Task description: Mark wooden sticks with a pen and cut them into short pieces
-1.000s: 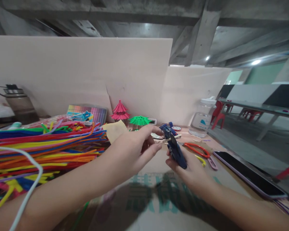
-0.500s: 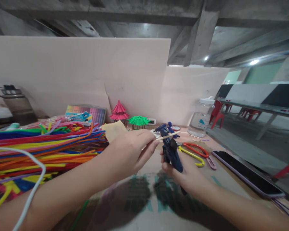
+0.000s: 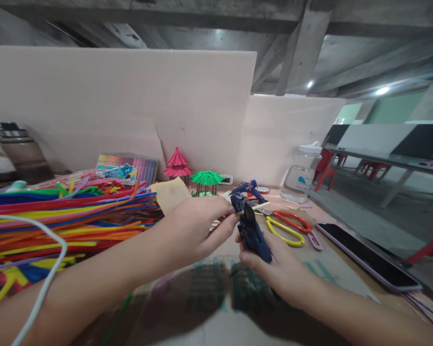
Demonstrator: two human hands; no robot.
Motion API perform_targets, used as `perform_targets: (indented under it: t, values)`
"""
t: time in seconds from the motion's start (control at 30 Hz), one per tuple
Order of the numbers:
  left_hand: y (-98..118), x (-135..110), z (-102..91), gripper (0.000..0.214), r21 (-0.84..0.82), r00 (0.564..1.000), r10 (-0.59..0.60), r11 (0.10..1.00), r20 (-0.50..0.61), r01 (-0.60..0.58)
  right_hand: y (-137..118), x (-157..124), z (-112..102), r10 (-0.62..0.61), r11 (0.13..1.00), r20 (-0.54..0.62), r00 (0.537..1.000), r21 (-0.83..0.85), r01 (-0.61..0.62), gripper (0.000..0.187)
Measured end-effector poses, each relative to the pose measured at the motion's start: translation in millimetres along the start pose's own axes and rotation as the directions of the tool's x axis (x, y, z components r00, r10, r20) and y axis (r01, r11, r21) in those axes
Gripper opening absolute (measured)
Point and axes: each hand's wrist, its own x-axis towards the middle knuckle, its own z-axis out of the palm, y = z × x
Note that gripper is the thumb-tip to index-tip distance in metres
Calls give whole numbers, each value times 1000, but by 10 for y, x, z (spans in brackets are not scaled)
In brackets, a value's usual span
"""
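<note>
My left hand point(image 3: 202, 223) pinches a thin pale wooden stick point(image 3: 262, 205) between thumb and fingers. The stick's free end points right. My right hand point(image 3: 279, 262) is wrapped round the handles of dark blue pliers point(image 3: 253, 235). The head of the pliers is up against the stick, just beyond my left fingertips; its jaws are partly hidden there. Right behind them lies a blue glue gun point(image 3: 250, 186). Scissors with one red and one yellow handle point(image 3: 292, 216) lie beside my right hand.
Bundles of coloured pipe cleaners point(image 3: 76, 216) fill the left side, crossed by a white cable point(image 3: 54, 269). Pink point(image 3: 177, 163) and green point(image 3: 207, 179) small pavilions stand at the back. A phone point(image 3: 367, 257) and a clear bottle point(image 3: 298, 175) are at right.
The head of the pliers has turned left and come onto the stick close to my left fingers. Both hands stay nearly in place; the view has shifted slightly.
</note>
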Motion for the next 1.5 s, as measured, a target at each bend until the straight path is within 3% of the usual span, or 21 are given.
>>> perform_targets:
  t: [0.53,1.1,1.5]
  values:
    - [9,1,4,21,119,991,80,991,-103,-67,-33,-19,6,75,997,1,997,-3,-75,28]
    - [-12,-1,1,22,254,985,141,961,-102,-111,-5,-16,16,102,994,39,994,22,-103,28]
    - [-22,24,-9,23,219,994,87,973,-58,-73,-24,-8,12,78,997,51,996,3,-78,35]
